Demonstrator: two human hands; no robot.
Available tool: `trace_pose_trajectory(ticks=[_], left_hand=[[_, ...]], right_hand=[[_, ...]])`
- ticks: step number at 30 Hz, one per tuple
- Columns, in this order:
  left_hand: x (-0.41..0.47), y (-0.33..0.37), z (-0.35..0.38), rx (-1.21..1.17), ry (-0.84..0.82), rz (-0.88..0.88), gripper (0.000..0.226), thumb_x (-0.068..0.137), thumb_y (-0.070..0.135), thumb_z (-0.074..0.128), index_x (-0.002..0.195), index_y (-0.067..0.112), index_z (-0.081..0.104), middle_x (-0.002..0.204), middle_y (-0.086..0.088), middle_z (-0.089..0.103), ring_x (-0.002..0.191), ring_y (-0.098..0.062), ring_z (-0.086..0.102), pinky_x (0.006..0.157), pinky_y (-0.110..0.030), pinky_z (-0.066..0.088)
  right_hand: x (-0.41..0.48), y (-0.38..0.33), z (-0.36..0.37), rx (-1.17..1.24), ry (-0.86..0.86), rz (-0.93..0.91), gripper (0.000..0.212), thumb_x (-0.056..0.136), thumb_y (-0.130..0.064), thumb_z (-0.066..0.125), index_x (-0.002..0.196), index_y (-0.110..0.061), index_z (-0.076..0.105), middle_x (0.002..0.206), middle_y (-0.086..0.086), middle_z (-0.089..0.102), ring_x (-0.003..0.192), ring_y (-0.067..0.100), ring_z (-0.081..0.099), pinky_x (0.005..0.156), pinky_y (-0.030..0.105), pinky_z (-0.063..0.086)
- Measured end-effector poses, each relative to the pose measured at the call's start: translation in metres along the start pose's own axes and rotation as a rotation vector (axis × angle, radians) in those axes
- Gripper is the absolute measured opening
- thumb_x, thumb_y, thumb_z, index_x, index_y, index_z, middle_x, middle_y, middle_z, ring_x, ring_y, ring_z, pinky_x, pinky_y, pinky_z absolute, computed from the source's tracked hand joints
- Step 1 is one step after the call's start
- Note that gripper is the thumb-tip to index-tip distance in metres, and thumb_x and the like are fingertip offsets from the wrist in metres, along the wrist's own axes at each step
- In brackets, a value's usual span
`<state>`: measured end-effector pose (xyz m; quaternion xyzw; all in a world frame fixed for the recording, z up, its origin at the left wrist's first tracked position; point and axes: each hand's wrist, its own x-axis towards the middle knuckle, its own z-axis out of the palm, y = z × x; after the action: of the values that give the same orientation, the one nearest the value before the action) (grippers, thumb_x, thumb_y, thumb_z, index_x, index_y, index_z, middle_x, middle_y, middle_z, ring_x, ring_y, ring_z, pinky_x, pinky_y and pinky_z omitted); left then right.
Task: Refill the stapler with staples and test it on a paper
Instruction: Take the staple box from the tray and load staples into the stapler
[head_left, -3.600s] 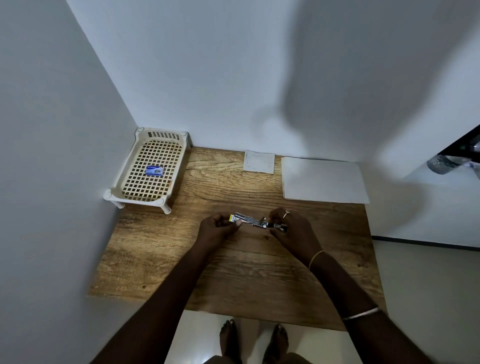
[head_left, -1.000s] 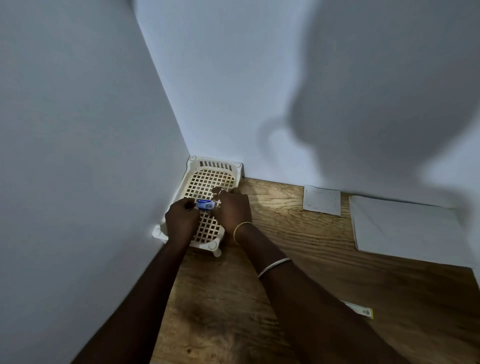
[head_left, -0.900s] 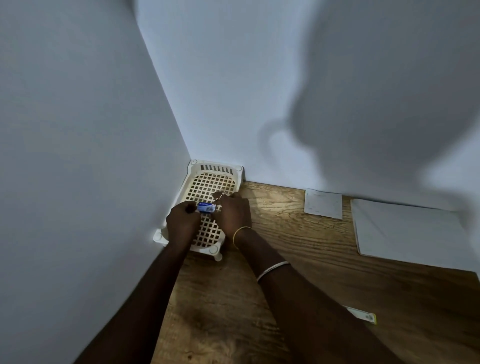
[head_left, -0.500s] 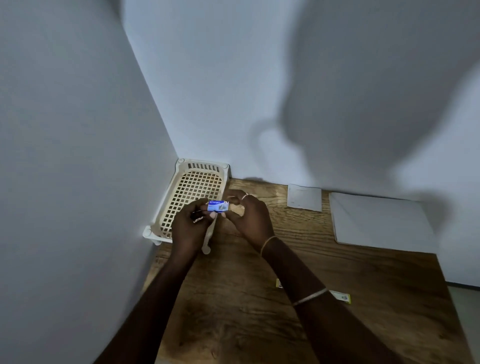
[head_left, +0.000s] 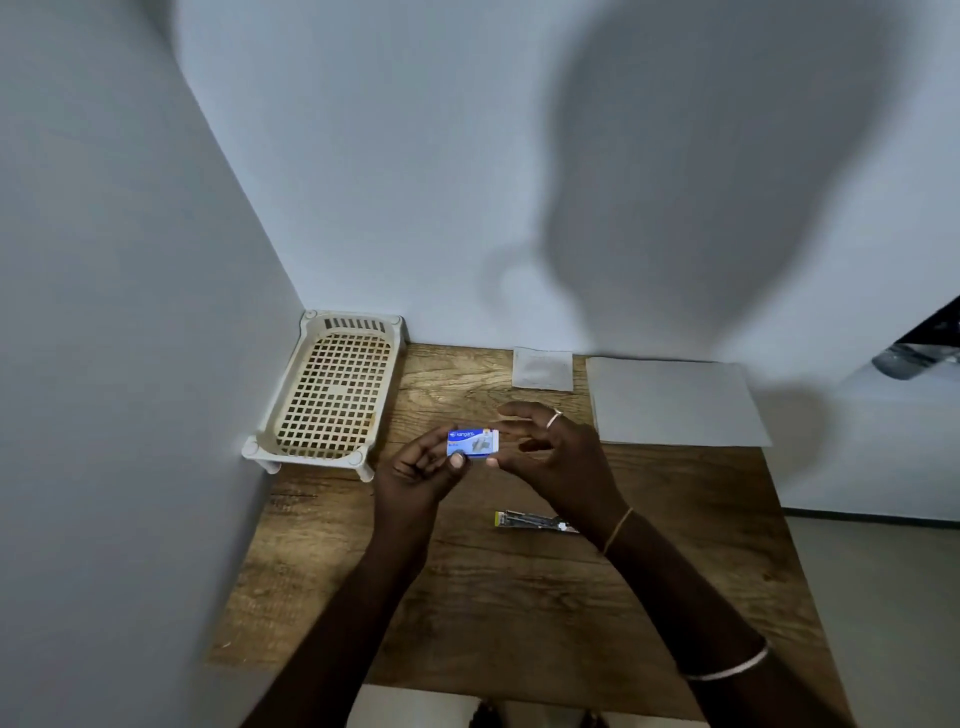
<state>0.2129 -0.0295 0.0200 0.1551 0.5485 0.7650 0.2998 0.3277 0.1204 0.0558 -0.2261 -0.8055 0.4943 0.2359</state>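
A small blue staple box (head_left: 471, 442) is held above the wooden table (head_left: 519, 597), between both hands. My left hand (head_left: 421, 467) grips its left end with thumb and fingers. My right hand (head_left: 556, 457) pinches its right end with the thumb under it, the other fingers spread loosely. The metal stapler (head_left: 530, 521) with a yellow tip lies flat on the table below my right wrist, which hides its right end. A large white paper sheet (head_left: 675, 400) lies at the back right.
A cream lattice tray (head_left: 332, 395) stands in the back left corner against the walls. A small white paper square (head_left: 543, 369) lies by the back wall. The table's right edge drops to the floor.
Both hands lifted the blue staple box out of the tray and carried it right, over the table. The stapler, held 3.6 s ago, now lies on the table.
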Motion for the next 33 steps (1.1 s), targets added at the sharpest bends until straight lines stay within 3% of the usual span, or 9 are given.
trace_pose_trajectory(ticks=[3,6,9,13,21,33], left_hand=[[-0.011,0.003,0.012,-0.083,0.004,-0.061,0.042,0.077,0.013,0.075,0.118,0.009,0.068,0.110,-0.018,0.075,0.103,-0.028,0.071,0.089,-0.035,0.058],[-0.019,0.004,0.021,-0.127,0.002,-0.092,0.039,0.079,0.009,0.071,0.118,0.008,0.067,0.108,-0.017,0.075,0.100,-0.024,0.071,0.090,-0.033,0.058],[-0.025,0.006,0.026,-0.119,0.000,-0.091,0.040,0.077,0.010,0.071,0.117,0.009,0.067,0.108,-0.016,0.076,0.100,-0.023,0.071,0.091,-0.036,0.058],[-0.027,0.008,0.028,-0.063,0.001,-0.064,0.045,0.077,0.011,0.074,0.121,0.007,0.067,0.111,-0.019,0.074,0.105,-0.027,0.070,0.093,-0.039,0.057],[-0.029,0.008,0.027,-0.024,0.007,-0.027,0.041,0.076,0.014,0.078,0.117,0.012,0.071,0.109,-0.016,0.075,0.105,-0.026,0.071,0.085,-0.032,0.058],[-0.033,0.002,0.025,-0.024,0.003,-0.025,0.038,0.077,0.012,0.078,0.115,0.011,0.071,0.109,-0.018,0.075,0.105,-0.027,0.071,0.085,-0.032,0.058]], right_hand=[[-0.012,-0.001,-0.009,0.120,0.018,0.057,0.053,0.069,-0.028,0.090,0.117,-0.030,0.068,0.099,-0.020,0.075,0.095,-0.003,0.071,0.079,0.014,0.056],[-0.023,0.003,-0.012,0.347,0.011,0.098,0.051,0.071,-0.017,0.089,0.118,-0.023,0.069,0.107,-0.003,0.077,0.102,0.015,0.073,0.087,0.029,0.059],[-0.032,0.006,-0.014,0.415,0.003,0.084,0.043,0.079,-0.013,0.083,0.120,-0.019,0.070,0.112,0.001,0.076,0.105,0.020,0.072,0.087,0.032,0.059],[-0.038,0.008,-0.014,0.333,0.031,0.072,0.026,0.085,-0.008,0.076,0.111,-0.014,0.076,0.110,-0.002,0.076,0.103,0.017,0.072,0.085,0.032,0.058],[-0.044,0.006,-0.015,0.224,0.061,0.022,0.011,0.084,-0.010,0.079,0.094,-0.009,0.076,0.099,0.001,0.074,0.093,0.017,0.072,0.077,0.033,0.060],[-0.046,0.008,-0.022,0.157,-0.021,0.034,0.011,0.080,-0.020,0.082,0.080,-0.016,0.072,0.097,-0.006,0.071,0.106,0.013,0.067,0.082,0.046,0.059]])
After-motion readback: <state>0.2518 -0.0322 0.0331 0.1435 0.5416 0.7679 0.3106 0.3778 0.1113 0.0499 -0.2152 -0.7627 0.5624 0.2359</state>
